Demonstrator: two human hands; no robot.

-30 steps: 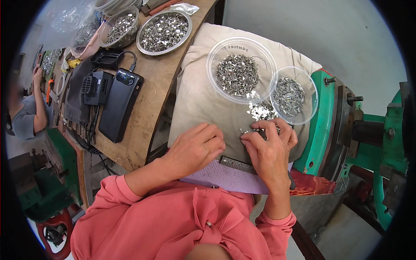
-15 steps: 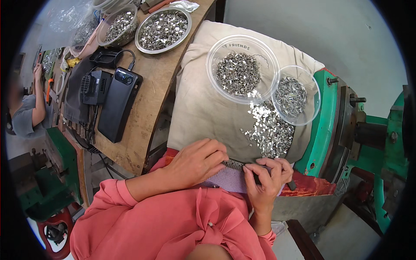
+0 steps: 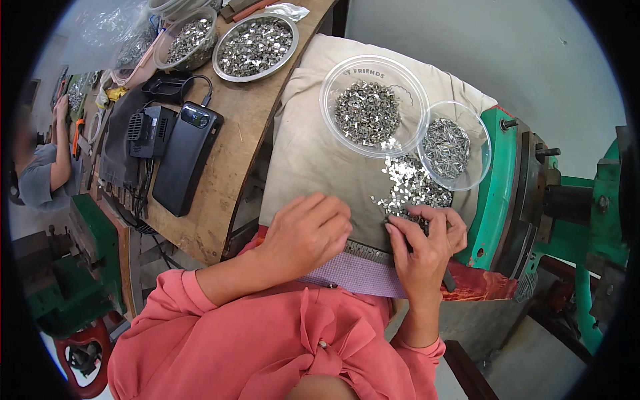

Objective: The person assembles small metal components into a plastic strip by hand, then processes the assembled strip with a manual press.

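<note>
A loose pile of small shiny metal pieces (image 3: 417,183) lies on a beige cloth (image 3: 300,133). My right hand (image 3: 427,250) is at the near edge of the pile, thumb and forefinger tips close together; whatever is between them is too small to make out. My left hand (image 3: 303,233) is curled with its fingers together just above the cloth's near edge, and its fingertips are hidden. Between and below the hands runs a narrow metal strip (image 3: 367,252) with a row of small pieces along it. A lilac woven pad (image 3: 357,275) lies along its near side.
Beyond the pile stand a clear round tub (image 3: 327,123) of short metal bits and a clear dish (image 3: 485,157) of thin pins. A wooden table (image 3: 230,153) at left holds a black power bank (image 3: 187,160) and a steel bowl (image 3: 290,57). Green machinery (image 3: 497,193) stands right.
My right hand has moved away from the strip, up and right to the pile. My left hand has lifted slightly off the strip, uncovering more of it.
</note>
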